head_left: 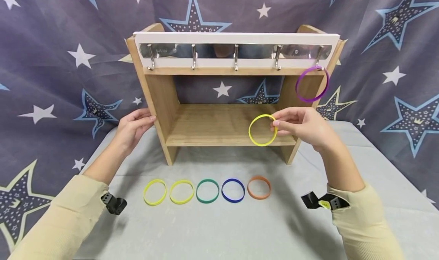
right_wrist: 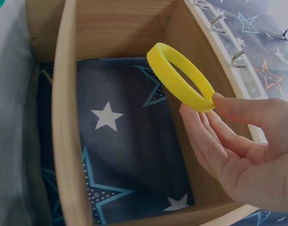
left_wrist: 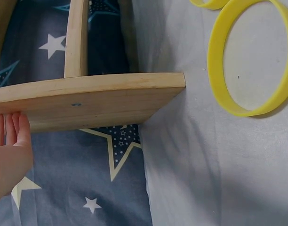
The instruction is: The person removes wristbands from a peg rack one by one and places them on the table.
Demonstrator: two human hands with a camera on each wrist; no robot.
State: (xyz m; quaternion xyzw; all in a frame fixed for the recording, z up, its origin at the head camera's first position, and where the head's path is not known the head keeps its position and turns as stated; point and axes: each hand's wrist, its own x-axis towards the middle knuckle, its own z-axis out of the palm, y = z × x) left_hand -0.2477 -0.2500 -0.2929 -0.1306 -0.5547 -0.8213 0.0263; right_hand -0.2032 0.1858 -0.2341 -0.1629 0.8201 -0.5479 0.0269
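Note:
Between thumb and fingers, my right hand (head_left: pixel 305 127) pinches a yellow silicone wristband (head_left: pixel 251 132) by its right side, in front of the shelf opening. In the right wrist view the same wristband (right_wrist: pixel 174 77) stands tilted above the fingertips. My left hand (head_left: pixel 133 128) rests its straight fingers against the outer left side panel of the wooden shelf (head_left: pixel 161 111); in the left wrist view the fingertips meet that panel (left_wrist: pixel 101 101). A purple wristband (head_left: pixel 299 94) hangs from the rightmost hook (head_left: pixel 319 56) of the metal hook strip along the shelf's top.
On the grey cloth-covered table (head_left: pixel 219 229) lies a row of wristbands: two yellow (head_left: pixel 145 199), a green one (head_left: pixel 207 202), a blue one (head_left: pixel 233 201) and an orange one (head_left: pixel 258 197). A star-patterned curtain (head_left: pixel 51 81) hangs behind the shelf. The other hooks (head_left: pixel 236 58) carry nothing.

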